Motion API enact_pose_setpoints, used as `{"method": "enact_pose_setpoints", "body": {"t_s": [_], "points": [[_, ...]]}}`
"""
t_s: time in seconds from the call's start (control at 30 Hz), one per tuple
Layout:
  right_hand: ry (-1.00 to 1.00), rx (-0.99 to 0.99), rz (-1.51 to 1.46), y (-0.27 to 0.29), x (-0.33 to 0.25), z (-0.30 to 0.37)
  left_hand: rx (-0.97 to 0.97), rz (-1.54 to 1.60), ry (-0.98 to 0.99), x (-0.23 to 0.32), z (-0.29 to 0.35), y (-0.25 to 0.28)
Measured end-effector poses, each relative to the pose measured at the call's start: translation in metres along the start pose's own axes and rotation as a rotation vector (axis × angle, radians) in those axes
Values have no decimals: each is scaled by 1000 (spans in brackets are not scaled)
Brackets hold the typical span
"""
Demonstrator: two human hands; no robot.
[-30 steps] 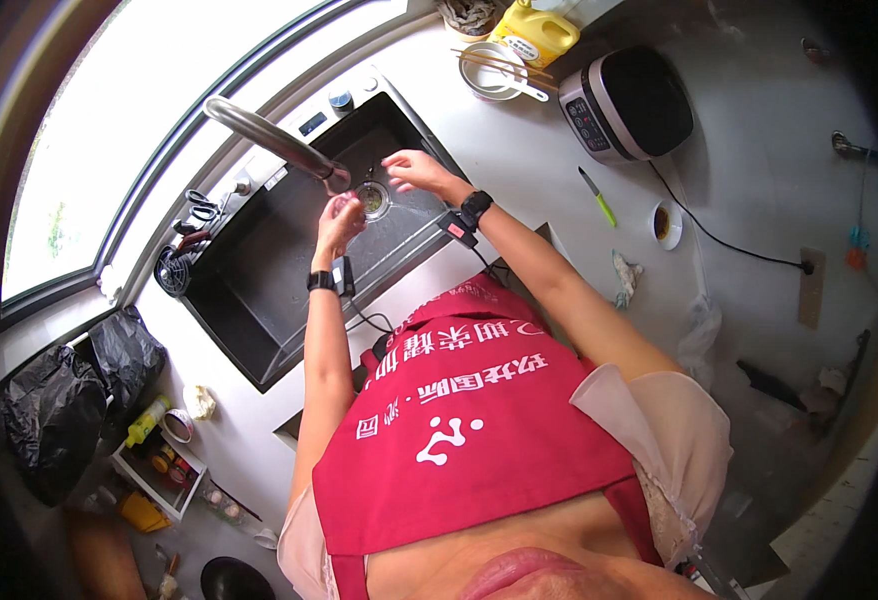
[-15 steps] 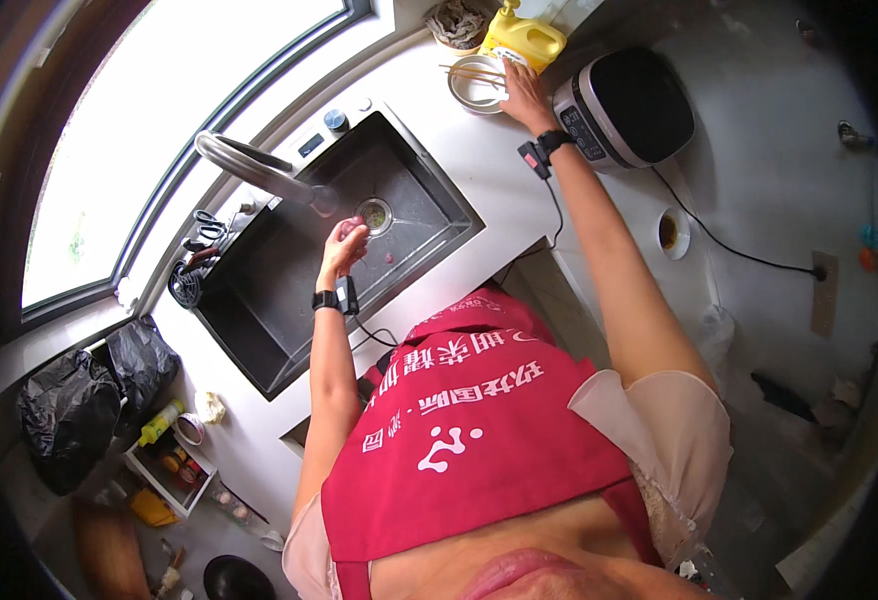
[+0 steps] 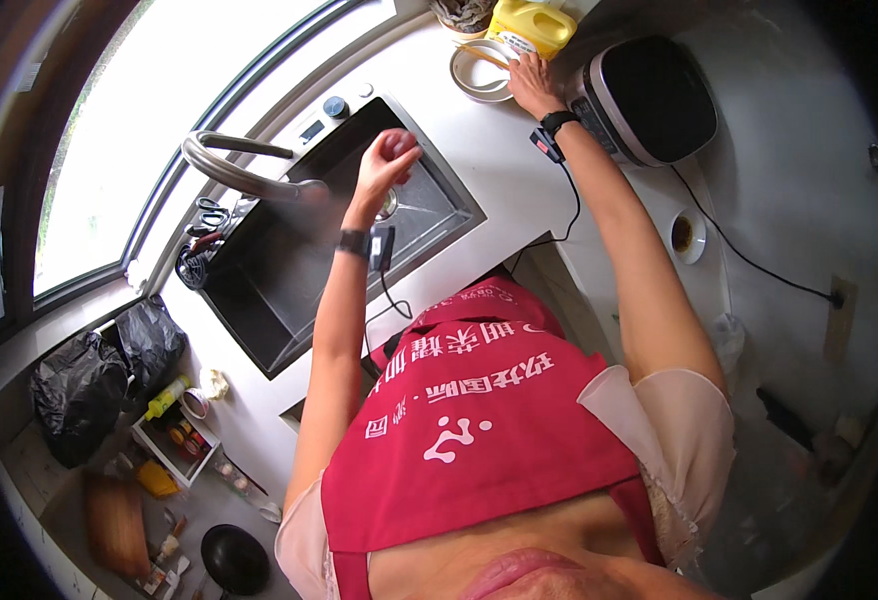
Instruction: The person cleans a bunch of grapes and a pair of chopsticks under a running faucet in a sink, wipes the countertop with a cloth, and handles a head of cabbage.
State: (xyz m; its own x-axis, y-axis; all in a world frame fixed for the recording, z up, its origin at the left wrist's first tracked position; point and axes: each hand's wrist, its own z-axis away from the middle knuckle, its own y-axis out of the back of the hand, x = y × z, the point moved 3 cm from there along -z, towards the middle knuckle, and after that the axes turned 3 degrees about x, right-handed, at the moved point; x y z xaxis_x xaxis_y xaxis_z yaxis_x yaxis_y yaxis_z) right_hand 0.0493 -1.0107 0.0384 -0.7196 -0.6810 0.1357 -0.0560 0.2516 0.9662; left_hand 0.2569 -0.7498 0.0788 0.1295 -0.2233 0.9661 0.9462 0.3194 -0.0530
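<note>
**Left hand hovering over the black rectangular sink, right hand resting at a round white bowl**

From where I'm standing, two black plastic bags are hanging well to the left of the sink. Nearer the sink, a slim yellow-green bottle is lying beside a white open-topped box that is holding small containers. A brown wooden board and a black round pan are sitting lower, on the person's side of the sink.

A curved, brushed-metal faucet is arching over the sink. To its right, the left hand is hovering above the sink's right half, its fingers curling together around a small reddish-pink lump, too blurred for me to name. The person is wearing a red apron, just in front of the sink.

Beyond the sink's right end, the bowl is standing on the counter with pale wooden chopsticks lying across it. The right hand's fingers are meeting its right rim; I cannot tell whether they are gripping it. A yellow plastic jug is standing just past that hand. Farther right of the sink, a black-lidded countertop cooker is sitting.
</note>
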Motion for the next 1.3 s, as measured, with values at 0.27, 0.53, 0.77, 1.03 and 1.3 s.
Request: {"method": "enact_pose_setpoints", "body": {"t_s": [0.27, 0.53, 0.77, 1.03, 1.3], "points": [[-250, -41, -601, 110, -44, 33, 235, -691, -619, 13, -132, -53], [-305, 1, -506, 120, -30, 146, 394, -784, -702, 28, -68, -89], [-361, -72, -619, 125, -57, 184, 474, -864, -121, -93, 70, 77], [-424, -226, -471, 111, -70, 203, 370, -1179, 173, -225, 65, 139], [-444, -151, -459, 88, -51, 212, 309, -1365, 436, -272, 55, 142]]}}
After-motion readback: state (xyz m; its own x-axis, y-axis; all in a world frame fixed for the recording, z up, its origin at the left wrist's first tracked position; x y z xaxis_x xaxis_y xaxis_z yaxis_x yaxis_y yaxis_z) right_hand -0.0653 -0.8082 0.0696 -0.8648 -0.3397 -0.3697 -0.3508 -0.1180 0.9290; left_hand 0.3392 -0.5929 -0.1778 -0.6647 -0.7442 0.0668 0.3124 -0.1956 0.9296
